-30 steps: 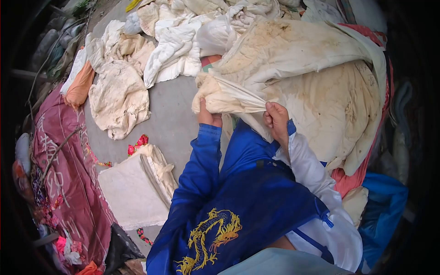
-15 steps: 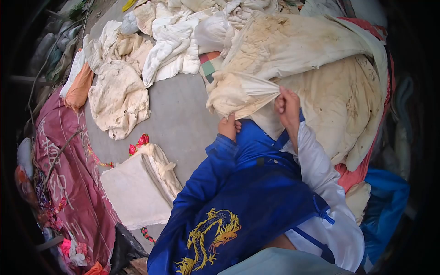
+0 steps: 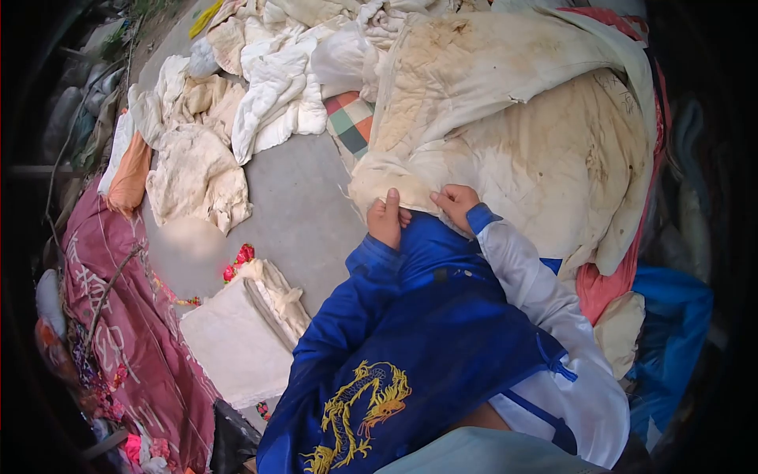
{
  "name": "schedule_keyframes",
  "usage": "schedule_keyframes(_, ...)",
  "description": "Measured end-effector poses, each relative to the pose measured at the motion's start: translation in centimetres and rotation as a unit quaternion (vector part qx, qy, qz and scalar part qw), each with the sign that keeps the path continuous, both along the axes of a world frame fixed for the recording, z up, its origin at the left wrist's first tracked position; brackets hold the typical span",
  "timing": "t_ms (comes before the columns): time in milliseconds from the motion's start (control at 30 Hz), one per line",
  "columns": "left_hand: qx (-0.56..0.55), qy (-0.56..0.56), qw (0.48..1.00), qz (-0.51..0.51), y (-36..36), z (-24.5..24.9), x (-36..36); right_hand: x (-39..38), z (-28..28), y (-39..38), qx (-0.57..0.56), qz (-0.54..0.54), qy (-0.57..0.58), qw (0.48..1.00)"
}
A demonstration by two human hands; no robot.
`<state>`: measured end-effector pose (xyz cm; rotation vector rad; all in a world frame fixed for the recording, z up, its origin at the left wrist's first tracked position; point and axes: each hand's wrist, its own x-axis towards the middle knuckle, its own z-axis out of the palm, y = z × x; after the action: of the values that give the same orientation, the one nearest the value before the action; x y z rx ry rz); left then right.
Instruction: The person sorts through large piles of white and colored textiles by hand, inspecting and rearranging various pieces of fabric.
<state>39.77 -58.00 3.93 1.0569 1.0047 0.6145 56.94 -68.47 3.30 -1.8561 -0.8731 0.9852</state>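
Observation:
Both hands pinch the near edge of a large stained cream quilt batt, close in front of my blue apron. My left hand is closed on the edge with its thumb on top. A short way to the right, my right hand grips the same edge, fingers curled under and partly hidden. Between the hands the fabric lies fairly flat over my lap. Its upper part folds back over a wider stained layer on the right.
A folded white pad lies on the grey surface at left. Behind it are crumpled cream batting and a white quilted piece. A checked cloth shows beyond my hands. Maroon printed sheeting runs along the left edge.
My right hand has come down and leftward, nearer my left hand. The cloth that was pulled taut into a point now lies slacker. The view has shifted slightly.

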Motion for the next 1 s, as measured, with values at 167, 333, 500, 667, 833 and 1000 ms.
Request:
schedule_keyframes(167,-0.065,-0.003,0.988,0.140,2.3,-0.1,-1.8,3.8,3.2,-0.9,0.150,-0.194,0.262,0.933)
schedule_keyframes(333,-0.064,-0.070,0.969,0.228,6.3,-0.7,-1.8,6.5,6.2,1.0,0.277,-0.346,0.389,0.807)
schedule_keyframes(500,-0.161,-0.022,0.973,0.163,1.8,3.6,2.0,3.6,9.4,3.1,0.219,-0.245,0.462,0.824)
schedule_keyframes(667,-0.223,0.023,0.968,-0.109,-3.6,2.3,4.5,0.0,7.8,3.1,0.163,-0.212,0.503,0.822)
schedule_keyframes(833,-0.140,0.071,0.982,-0.103,-3.3,-0.3,3.3,7.3,6.2,2.0,0.248,-0.335,0.554,0.721)
schedule_keyframes(1000,-0.125,0.004,0.986,-0.109,-4.3,1.2,4.0,13.7,3.9,0.5,0.294,-0.365,0.415,0.780)
